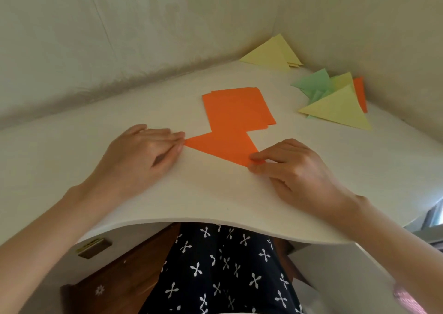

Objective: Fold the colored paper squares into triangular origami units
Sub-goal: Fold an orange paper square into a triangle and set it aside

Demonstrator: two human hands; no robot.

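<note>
Count-wise: one left hand [143, 153], one right hand [294, 170], one folded orange sheet [223, 148], one orange stack [237, 107]. Right of that stack, two piles: a yellow pile [273, 52] and a mixed pile [335, 98]. Can't count their pieces.

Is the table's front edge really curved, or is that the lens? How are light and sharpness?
In the head view, the wide-angle lens likely bows the edge of the table; light is soft and even, with faint shadows under the left hand and right hand; the folded orange paper is sharp enough, the lower right corner blurred.
</note>
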